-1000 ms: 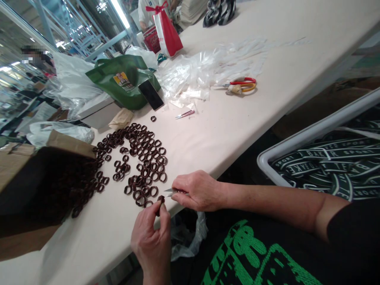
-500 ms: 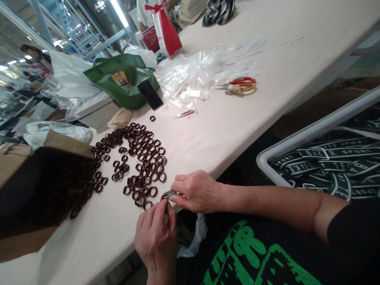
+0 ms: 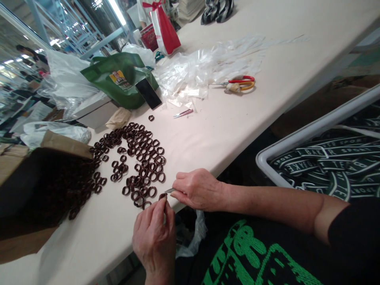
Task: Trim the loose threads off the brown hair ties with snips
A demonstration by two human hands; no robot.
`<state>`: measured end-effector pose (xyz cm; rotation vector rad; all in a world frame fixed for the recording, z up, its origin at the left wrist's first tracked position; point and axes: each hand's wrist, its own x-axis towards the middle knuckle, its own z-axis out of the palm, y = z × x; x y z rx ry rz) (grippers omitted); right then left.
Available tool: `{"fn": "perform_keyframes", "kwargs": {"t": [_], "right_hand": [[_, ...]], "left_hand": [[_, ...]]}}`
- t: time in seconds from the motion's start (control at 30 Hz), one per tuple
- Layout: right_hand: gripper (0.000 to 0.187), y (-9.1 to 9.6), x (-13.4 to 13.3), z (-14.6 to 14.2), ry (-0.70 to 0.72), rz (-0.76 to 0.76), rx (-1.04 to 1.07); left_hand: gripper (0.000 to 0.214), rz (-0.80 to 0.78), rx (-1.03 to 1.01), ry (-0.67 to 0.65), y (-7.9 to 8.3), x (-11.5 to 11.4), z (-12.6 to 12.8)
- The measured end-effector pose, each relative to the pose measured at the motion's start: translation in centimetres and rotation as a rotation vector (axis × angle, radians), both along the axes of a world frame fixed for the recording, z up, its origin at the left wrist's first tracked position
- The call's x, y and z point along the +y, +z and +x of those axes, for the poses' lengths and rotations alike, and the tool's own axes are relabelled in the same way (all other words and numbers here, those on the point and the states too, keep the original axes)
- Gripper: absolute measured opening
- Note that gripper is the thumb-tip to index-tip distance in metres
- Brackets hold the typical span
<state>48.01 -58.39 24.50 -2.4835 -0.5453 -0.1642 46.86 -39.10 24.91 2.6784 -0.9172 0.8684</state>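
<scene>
At the near edge of the table my left hand (image 3: 154,237) pinches a small dark brown ring (image 3: 162,196) between its fingertips. My right hand (image 3: 198,189) is closed round small metal snips (image 3: 170,190), whose tips touch the ring. Just beyond lie several more brown rings (image 3: 139,158), spread over the cream table (image 3: 237,114) and spilling from a brown cardboard box (image 3: 35,190) at the left.
A second pair of snips (image 3: 184,113), red and yellow scissors (image 3: 242,84), a black phone (image 3: 148,93), a green bag (image 3: 118,77) and clear plastic bags (image 3: 202,67) lie farther back. A white-railed cart (image 3: 311,130) of green printed straps stands at my right.
My left hand has brought the ring up to the snips' tips, and the two hands now meet. The view has shifted slightly.
</scene>
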Motion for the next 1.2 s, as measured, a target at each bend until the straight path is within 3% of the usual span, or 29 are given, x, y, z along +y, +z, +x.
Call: {"fn": "perform_keyframes", "kwargs": {"t": [0.13, 0.47, 0.57, 0.7, 0.8, 0.87, 0.97, 1.1, 1.2], "right_hand": [[0.036, -0.1, -0.2, 0.0, -0.039, 0.04, 0.03], [0.035, -0.2, 0.2, -0.2, 0.023, 0.009, -0.027], [0.034, -0.5, 0.0, 0.1, 0.024, 0.053, 0.004], [0.027, -0.7, -0.5, 0.4, 0.085, 0.376, 0.128], [0.03, -0.7, -1.0, 0.6, 0.241, 0.696, 0.248], [0.029, -0.6, -1.2, 0.6, 0.333, 0.797, 0.298], [0.022, -0.5, -1.2, 0.5, 0.381, 0.812, 0.343], [0.018, -0.6, -1.1, 0.4, 0.397, 0.78, 0.441], [0.02, -0.8, -0.8, 0.6, 0.378, 0.773, 0.567]], "left_hand": [[0.018, -0.015, -0.01, 0.026, 0.0, 0.3, 0.0], [0.018, 0.006, -0.001, 0.003, -0.3, 0.1, 0.1], [0.016, -0.058, 0.037, 0.01, -0.4, 0.3, 0.0], [0.01, -0.415, 0.391, 0.006, 0.2, 0.1, -0.6], [0.012, -0.698, 0.758, -0.022, 0.8, -0.4, -1.3], [0.013, -0.825, 0.888, -0.028, 1.0, -0.4, -1.6], [0.012, -0.889, 0.983, -0.037, 0.7, 0.2, -1.7], [0.014, -0.804, 1.126, -0.065, 0.3, 1.3, -1.5], [0.018, -0.786, 1.183, -0.015, 0.3, 1.4, -1.6]]}}
